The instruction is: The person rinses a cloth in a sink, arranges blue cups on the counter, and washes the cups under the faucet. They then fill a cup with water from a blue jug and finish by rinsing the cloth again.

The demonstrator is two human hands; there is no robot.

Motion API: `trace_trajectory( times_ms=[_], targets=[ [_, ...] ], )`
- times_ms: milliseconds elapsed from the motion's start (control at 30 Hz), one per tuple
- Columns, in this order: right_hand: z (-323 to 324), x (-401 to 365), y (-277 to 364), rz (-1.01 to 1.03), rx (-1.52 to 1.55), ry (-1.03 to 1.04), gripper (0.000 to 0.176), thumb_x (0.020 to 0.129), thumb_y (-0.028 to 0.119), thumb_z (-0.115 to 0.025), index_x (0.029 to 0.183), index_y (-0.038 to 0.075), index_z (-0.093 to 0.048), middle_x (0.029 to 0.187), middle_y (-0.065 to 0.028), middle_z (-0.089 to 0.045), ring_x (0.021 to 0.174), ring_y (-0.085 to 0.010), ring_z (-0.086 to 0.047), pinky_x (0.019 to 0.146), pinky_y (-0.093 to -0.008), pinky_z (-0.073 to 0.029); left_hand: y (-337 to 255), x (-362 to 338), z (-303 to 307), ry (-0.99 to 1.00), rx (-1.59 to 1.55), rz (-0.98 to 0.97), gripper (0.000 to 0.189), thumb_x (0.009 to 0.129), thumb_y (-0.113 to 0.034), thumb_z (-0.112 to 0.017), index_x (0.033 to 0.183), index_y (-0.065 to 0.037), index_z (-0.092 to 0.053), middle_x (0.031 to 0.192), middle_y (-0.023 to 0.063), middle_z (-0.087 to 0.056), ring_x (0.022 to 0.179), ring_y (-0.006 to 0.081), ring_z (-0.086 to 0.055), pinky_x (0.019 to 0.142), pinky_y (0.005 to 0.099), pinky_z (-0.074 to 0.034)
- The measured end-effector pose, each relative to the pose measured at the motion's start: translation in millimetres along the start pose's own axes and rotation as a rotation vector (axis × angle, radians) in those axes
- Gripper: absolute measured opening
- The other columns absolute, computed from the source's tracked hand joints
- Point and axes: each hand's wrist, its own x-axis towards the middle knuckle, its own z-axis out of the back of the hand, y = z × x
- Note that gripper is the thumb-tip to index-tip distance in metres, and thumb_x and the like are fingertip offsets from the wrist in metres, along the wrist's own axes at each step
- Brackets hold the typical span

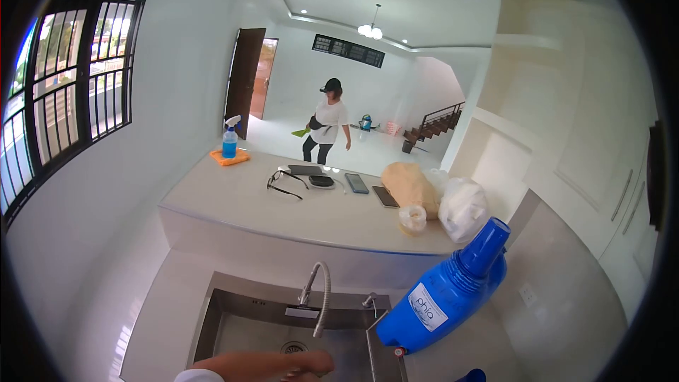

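My left hand [316, 363] reaches in from the bottom left over the stainless steel sink [233, 336], its fingers curled. Whatever it may hold is hidden below the frame edge. Just beyond the hand lies the round drain [293, 347]. A curved chrome faucet [325, 297] arches over the basin, its spout end right above my hand, and I see no water running from it. My right hand does not show.
A large blue water jug [453, 290] tilts beside the sink. On the raised counter [219, 201] are a spray bottle [230, 141] on an orange cloth [221, 158], eyeglasses [286, 185], phones [356, 183] and bags [463, 209]. A person [328, 120] with a green cloth stands beyond.
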Motion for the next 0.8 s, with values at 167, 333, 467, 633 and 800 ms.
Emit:
trace_trajectory(
  times_ms=[167, 333, 467, 633, 800],
  targets=[
    [-0.5, 0.7, 4.8, -0.160, 0.074, 0.005, 0.031, 0.083, 0.010, -0.066, 0.058, 0.010, -0.049, 0.058, -0.0034, -0.049, 0.054, -0.0203, -0.048, 0.053, -0.0341, -0.041, -21.1, 10.7, -29.7, -0.072, 0.154, 0.475, 0.023, 0.089, -0.023, -0.056, 0.098, -0.003, -0.064, 0.088, 0.0175, -0.067, 0.088, 0.0334, -0.066, 0.078, 0.0392, -0.054],
    [55.1, 19.5, 49.6, -0.656, 0.416, -0.411, 0.026, 0.082, 0.010, -0.067, 0.060, 0.010, -0.053, 0.060, -0.0035, -0.053, 0.057, -0.0198, -0.052, 0.056, -0.0343, -0.044, -37.0, -41.1, -3.3, -0.277, -0.528, 0.592, 0.025, 0.089, -0.026, -0.060, 0.103, -0.005, -0.064, 0.095, 0.0167, -0.065, 0.095, 0.0332, -0.064, 0.083, 0.0390, -0.052],
    [23.7, -45.0, -35.7, -1.461, 0.781, -0.782, 0.047, 0.094, 0.048, -0.057, 0.075, 0.005, -0.062, 0.076, -0.0073, -0.065, 0.070, -0.0188, -0.061, 0.068, -0.0330, -0.049, -74.3, -85.2, 1.5, -0.631, -0.933, 0.577, 0.027, 0.087, -0.028, -0.065, 0.106, -0.009, -0.065, 0.100, 0.0145, -0.064, 0.101, 0.0318, -0.061, 0.088, 0.0384, -0.051],
    [-11.9, -113.5, -80.7, -1.316, 1.881, -0.949, 0.042, 0.095, 0.044, -0.055, 0.082, 0.005, -0.064, 0.087, -0.0103, -0.067, 0.081, -0.0231, -0.065, 0.083, -0.0393, -0.051, -134.4, -90.0, 4.1, -1.020, -0.777, 0.482, 0.030, 0.086, -0.031, -0.071, 0.110, -0.013, -0.067, 0.107, 0.0118, -0.062, 0.108, 0.0301, -0.058, 0.093, 0.0377, -0.048],
    [30.9, -30.0, 23.9, -0.778, 0.680, -0.750, 0.017, 0.084, 0.011, -0.068, 0.070, 0.007, -0.061, 0.078, -0.0068, -0.066, 0.068, -0.0201, -0.060, 0.061, -0.0336, -0.048, -146.9, -102.6, 43.2, -0.848, -0.320, 0.337, 0.029, 0.081, -0.027, -0.077, 0.097, -0.007, -0.065, 0.103, 0.0116, -0.061, 0.100, 0.0317, -0.061, 0.091, 0.0383, -0.049]
  ],
)
